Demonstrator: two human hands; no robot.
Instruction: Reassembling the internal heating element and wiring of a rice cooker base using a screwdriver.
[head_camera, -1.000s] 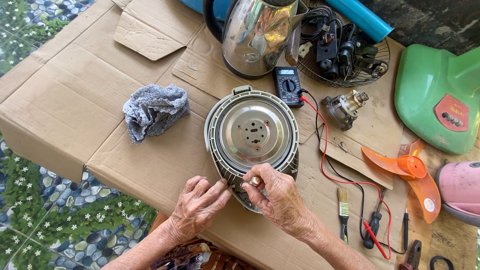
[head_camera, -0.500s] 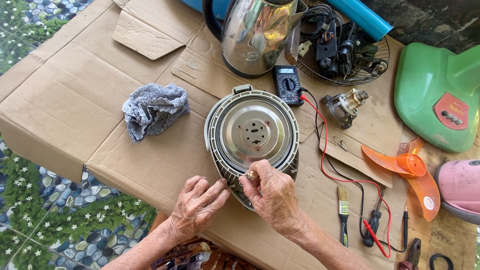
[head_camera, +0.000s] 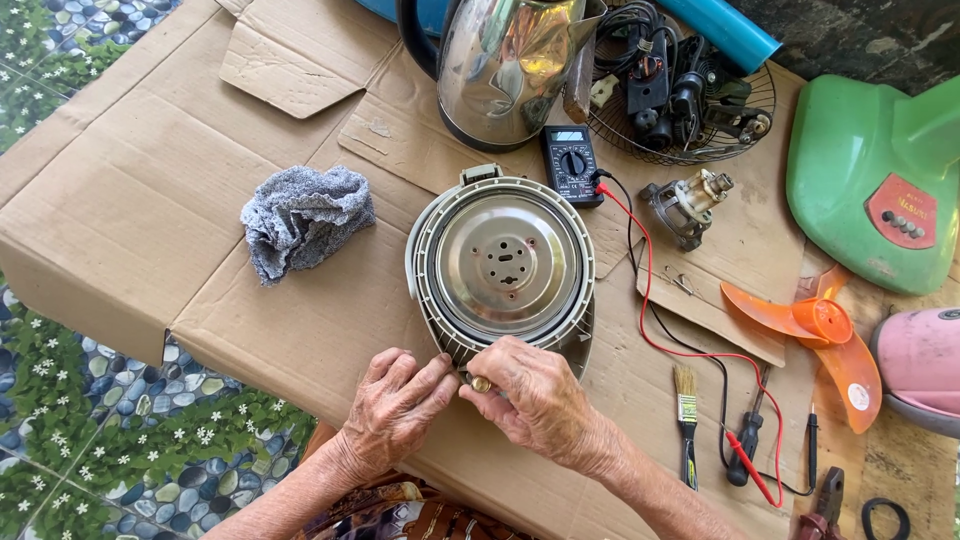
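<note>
A crumpled grey rag (head_camera: 305, 220) lay on the cardboard-covered surface (head_camera: 150, 200), up and to the left of the hands. Beyond them stood a shiny steel kettle (head_camera: 500, 70), with a black multimeter (head_camera: 572, 165) just beside it and red and black leads (head_camera: 650, 300) trailing rightward. Farther right sat a small motor (head_camera: 690, 205), a wire fan guard full of parts (head_camera: 690, 95), an orange fan blade (head_camera: 815, 325), a green fan housing (head_camera: 870, 180), a paintbrush (head_camera: 686, 420) and a screwdriver (head_camera: 745, 450).

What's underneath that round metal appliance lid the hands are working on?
The round lid lies on flattened brown cardboard, which shows all around it. Both hands, left and right, cover its near edge, so what lies directly beneath the lid is hidden.
</note>
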